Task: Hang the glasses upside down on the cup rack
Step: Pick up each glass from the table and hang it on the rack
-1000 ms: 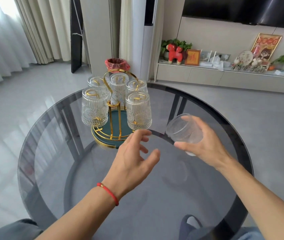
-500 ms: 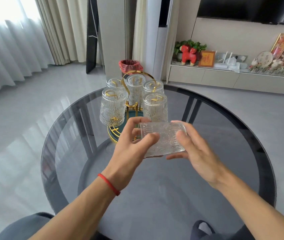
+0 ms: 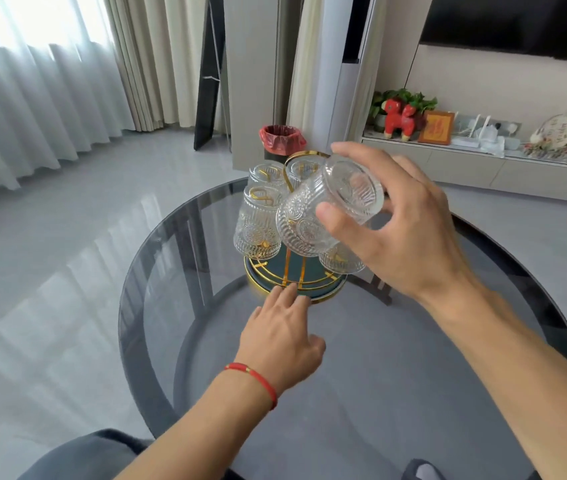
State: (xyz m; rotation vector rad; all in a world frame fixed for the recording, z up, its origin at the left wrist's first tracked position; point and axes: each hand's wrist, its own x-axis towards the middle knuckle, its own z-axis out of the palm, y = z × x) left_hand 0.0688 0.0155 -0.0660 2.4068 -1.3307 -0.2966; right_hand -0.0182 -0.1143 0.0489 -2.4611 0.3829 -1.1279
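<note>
A gold wire cup rack (image 3: 295, 284) with a dark green round base stands on the glass table. Several embossed clear glasses (image 3: 260, 223) hang upside down on its arms. My right hand (image 3: 403, 230) grips another embossed glass (image 3: 323, 216) by its thick bottom, tilted with the mouth pointing down and left, just above the front of the rack. My left hand (image 3: 282, 330) lies low with straight fingers whose tips touch the near rim of the rack's base. It holds nothing.
The round smoked-glass table (image 3: 361, 393) has a dark rim and frame beneath. A bin with a red liner (image 3: 281, 140) stands on the floor behind the rack. A low TV shelf with ornaments (image 3: 483, 147) runs along the right wall.
The glass went from both hands to my right hand alone, which turned it mouth-down and raised it over the rack. My left hand let go and dropped to the rack's base.
</note>
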